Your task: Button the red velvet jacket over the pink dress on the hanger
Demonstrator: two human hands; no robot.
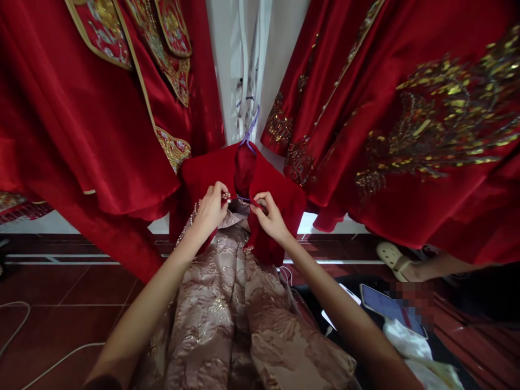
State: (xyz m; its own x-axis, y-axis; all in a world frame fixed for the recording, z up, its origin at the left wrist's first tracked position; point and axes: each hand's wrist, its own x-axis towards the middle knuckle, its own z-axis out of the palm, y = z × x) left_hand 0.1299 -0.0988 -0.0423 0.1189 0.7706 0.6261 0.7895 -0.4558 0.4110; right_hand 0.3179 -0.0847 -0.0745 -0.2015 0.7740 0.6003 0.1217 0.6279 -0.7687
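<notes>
A small red velvet jacket (280, 189) hangs on a purple hanger (249, 132) in front of me. My left hand (211, 208) is closed, pinching the jacket's left front edge where a pearl trim (226, 197) shows. Closed as well, my right hand (270, 216) pinches the right front edge near the neckline. Beneath the jacket falls a pinkish-gold brocade skirt (235, 319), between my forearms.
Large red embroidered gowns hang to the left (101, 124) and right (406, 119). A white wall strip (227, 65) runs behind. Dark red tiled floor (52, 303) carries white cables (57, 363). Lower right: a phone (385, 306), white cloth, and another person's foot in a white clog (394, 259).
</notes>
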